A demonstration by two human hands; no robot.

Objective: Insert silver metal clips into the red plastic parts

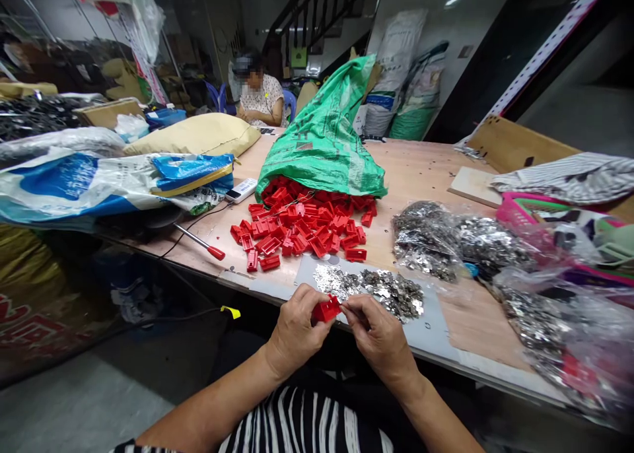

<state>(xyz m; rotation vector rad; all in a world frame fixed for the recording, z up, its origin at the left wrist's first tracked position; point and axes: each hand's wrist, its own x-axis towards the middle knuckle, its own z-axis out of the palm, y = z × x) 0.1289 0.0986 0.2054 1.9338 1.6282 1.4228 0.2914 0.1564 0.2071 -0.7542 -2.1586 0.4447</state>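
My left hand (300, 327) is closed on a red plastic housing (327, 309) just off the table's front edge. My right hand (379, 334) is pinched at the right end of that housing; what lies between its fingertips is too small to make out. Behind the hands, a heap of small metal pieces (391, 293) lies on a grey sheet (436, 331). Beyond that, a pile of similar red housings (297, 225) spills from the mouth of a green woven sack (321, 149).
Clear bags of metal pieces (426, 238) and a pink basket (515, 212) stand on the right. To the left are a red-handled tool (201, 242), a white device (241, 191) and blue-white sacking (84, 182). A person (262, 96) sits across the table.
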